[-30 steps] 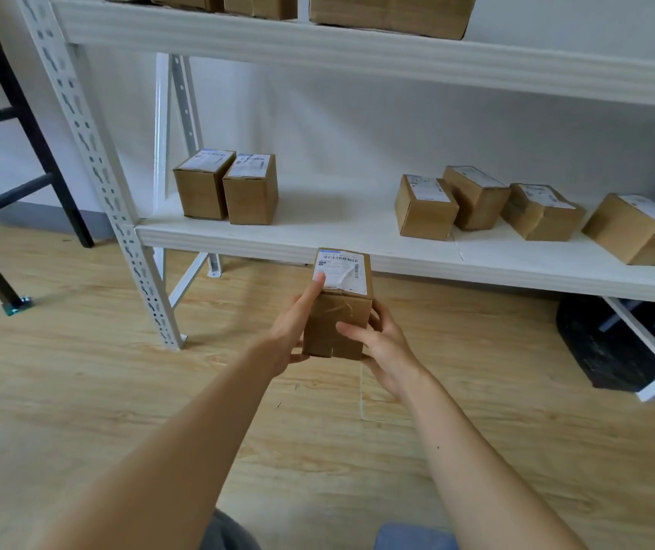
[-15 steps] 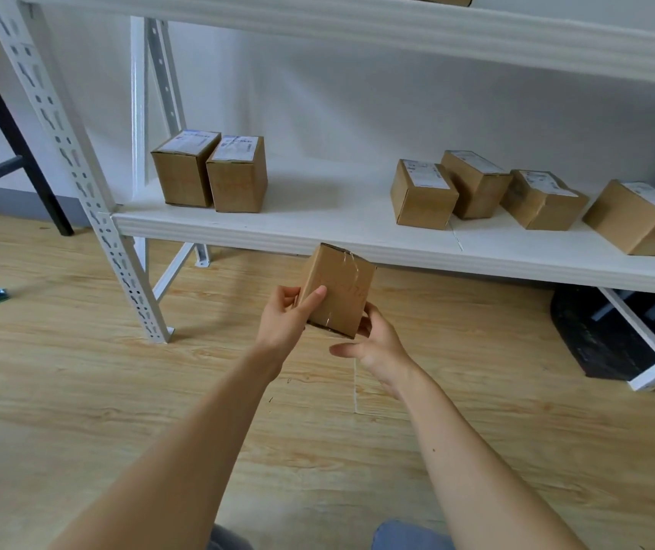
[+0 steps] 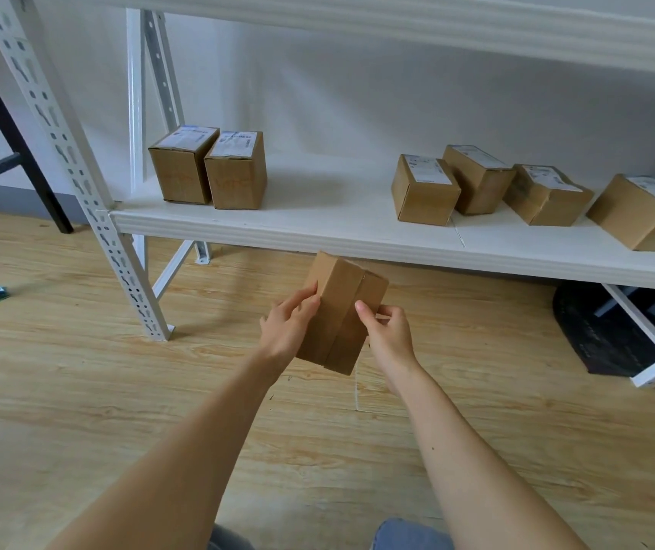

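Observation:
I hold a small brown cardboard box [image 3: 341, 311] in the air just in front of the lower shelf's edge, tilted, with a taped seam face toward me. My left hand [image 3: 288, 325] grips its left side, thumb on the front face. My right hand [image 3: 387, 331] pinches its right side, thumb on the seam face. The box's label is out of sight.
A white metal rack has a lower shelf [image 3: 317, 228] carrying two labelled boxes [image 3: 208, 168] at the left and several more boxes [image 3: 488, 184] at the right. An upper shelf [image 3: 397, 21] runs overhead. A black frame [image 3: 0, 125] stands left, a dark mat [image 3: 611, 331] under the shelf at right.
The box has been turned over in my hands: its labelled top, visible one second ago, now faces away and a plain seam face shows. Both hands shifted their grip.

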